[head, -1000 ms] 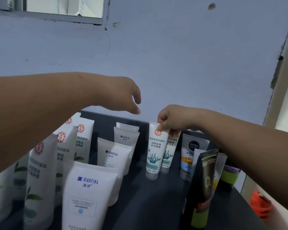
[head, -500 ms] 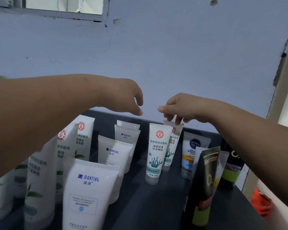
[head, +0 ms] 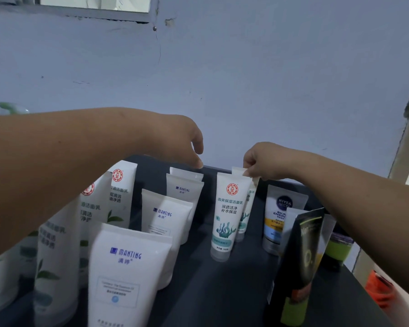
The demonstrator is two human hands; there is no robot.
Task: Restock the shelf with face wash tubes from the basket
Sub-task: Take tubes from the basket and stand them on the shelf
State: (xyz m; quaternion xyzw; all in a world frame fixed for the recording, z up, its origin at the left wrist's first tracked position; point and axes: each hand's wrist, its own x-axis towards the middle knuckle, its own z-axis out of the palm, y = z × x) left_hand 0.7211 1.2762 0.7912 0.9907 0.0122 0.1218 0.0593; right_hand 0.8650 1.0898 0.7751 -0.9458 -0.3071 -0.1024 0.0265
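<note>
On dark shelf [head: 222, 291], upright face wash tubes [head: 224, 215]

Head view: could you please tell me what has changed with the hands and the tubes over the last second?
The right hand let go of the front seaweed tube, lifted, then came down and now pinches the top edge of the rear seaweed tube behind it. The left hand stayed hovering over the white tubes, holding nothing; the tubes kept their places on the shelf.
</note>
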